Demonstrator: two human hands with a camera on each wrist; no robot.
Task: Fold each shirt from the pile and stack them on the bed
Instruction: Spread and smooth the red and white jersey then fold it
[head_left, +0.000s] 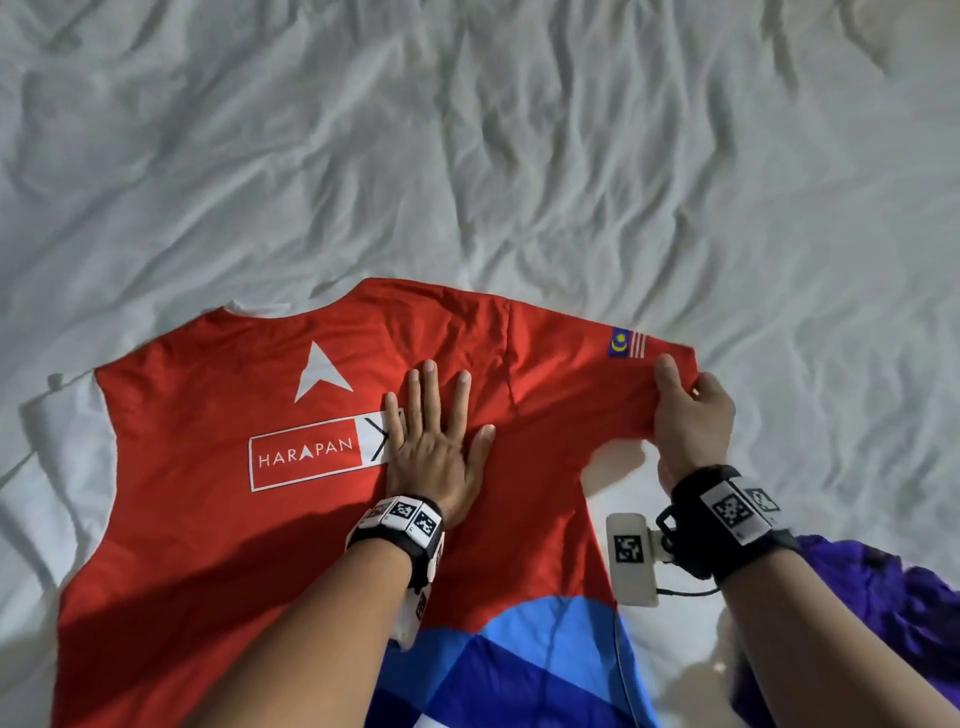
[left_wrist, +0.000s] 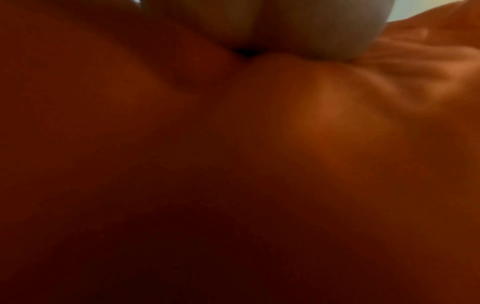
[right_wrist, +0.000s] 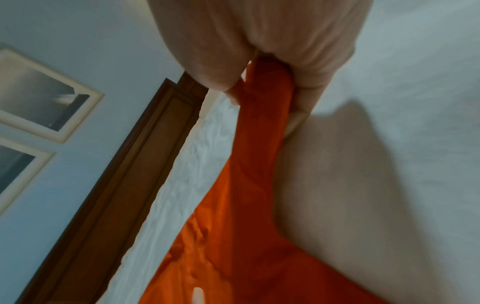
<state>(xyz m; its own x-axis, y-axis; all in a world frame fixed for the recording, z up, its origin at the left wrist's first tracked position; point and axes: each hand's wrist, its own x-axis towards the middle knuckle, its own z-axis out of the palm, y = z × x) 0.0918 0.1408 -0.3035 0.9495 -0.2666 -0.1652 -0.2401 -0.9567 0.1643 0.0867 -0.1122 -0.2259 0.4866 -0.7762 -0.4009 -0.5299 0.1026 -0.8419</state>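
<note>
**Sleeve held out to the right as fold line is pinned**

A person leans over a bed (head_left: 519, 156) covered in a rumpled white sheet, with a red shirt (head_left: 234, 519) spread back-up beneath both forearms, its blue hem nearest the body and its collar pointing away. A crumpled purple garment (head_left: 893, 623) lies at the near right, just beside the right forearm. The left hand (head_left: 436, 441) rests flat on the shirt's upper back, fingers straight and spread, beside a white "HARAPAN" print (head_left: 306, 457); the left wrist view shows only dim red cloth pressed close. Farther out, the right hand (head_left: 691, 410) pinches the cuff of the right sleeve (head_left: 597, 379) between thumb and curled fingers, lifting it slightly off the sheet, next to a small flag patch (head_left: 628, 343). The right wrist view confirms red fabric gathered in that grip.

The sleeve's long axis runs sideways, from the pinned hand out to the gripping one. The likely next move is to carry the cuff leftward across the back, hinging at the flat left palm; the right hand alone holds it.
</note>
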